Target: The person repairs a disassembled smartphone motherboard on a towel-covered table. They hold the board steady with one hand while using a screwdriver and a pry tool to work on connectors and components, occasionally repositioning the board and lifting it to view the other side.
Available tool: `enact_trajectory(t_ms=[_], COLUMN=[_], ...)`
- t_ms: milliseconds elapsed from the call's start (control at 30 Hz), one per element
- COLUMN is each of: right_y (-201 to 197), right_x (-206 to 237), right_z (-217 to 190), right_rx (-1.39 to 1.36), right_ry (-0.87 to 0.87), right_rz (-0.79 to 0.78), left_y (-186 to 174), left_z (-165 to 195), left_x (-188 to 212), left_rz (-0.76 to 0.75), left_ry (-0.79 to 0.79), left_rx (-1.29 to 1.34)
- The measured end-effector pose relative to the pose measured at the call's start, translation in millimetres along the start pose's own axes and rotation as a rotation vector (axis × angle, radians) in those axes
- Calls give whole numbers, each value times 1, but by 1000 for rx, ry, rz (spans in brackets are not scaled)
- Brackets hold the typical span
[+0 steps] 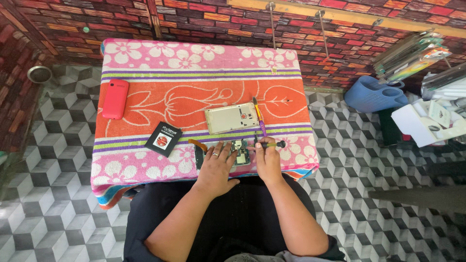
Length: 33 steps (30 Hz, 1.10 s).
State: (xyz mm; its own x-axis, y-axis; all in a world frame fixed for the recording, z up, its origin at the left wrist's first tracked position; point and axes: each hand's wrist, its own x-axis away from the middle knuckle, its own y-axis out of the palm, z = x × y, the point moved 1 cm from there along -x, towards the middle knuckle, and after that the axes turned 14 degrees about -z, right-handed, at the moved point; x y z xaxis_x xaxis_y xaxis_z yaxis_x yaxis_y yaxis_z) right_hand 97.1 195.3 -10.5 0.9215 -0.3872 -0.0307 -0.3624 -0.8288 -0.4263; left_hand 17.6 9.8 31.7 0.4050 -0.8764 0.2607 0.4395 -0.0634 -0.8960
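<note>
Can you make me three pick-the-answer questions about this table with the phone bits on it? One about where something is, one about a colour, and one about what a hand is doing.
1. Where is the red phone?
A. near the towel's left edge
B. on the floor
C. under the blue basket

2. What colour is the battery?
A. white
B. black
C. green

3. What is the right hand doing?
A. resting flat and empty
B. holding a screwdriver
C. lifting the red phone

Answers:
1 A, it lies on the left of the towel.
2 B, it is a black slab with a red mark.
3 B, its fingers grip the tool beside the circuit board, which the left hand steadies.
</note>
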Motion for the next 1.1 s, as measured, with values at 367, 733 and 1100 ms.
enact_trajectory(t_ms=[367, 733, 1100], right_y=[0, -6, -1], right_x=[-2, -4, -6], right_z=[1, 14, 14], right_rx=[-65, -181, -252], right_ry=[67, 83, 36], right_rz=[6, -11, 13], left_y=[1, 0, -1], left_z=[0, 1, 0], left_x=[-1, -1, 0], left_rz=[-20, -29, -27], left_ry=[-5, -6, -8], left_rx=[-7, 3, 15])
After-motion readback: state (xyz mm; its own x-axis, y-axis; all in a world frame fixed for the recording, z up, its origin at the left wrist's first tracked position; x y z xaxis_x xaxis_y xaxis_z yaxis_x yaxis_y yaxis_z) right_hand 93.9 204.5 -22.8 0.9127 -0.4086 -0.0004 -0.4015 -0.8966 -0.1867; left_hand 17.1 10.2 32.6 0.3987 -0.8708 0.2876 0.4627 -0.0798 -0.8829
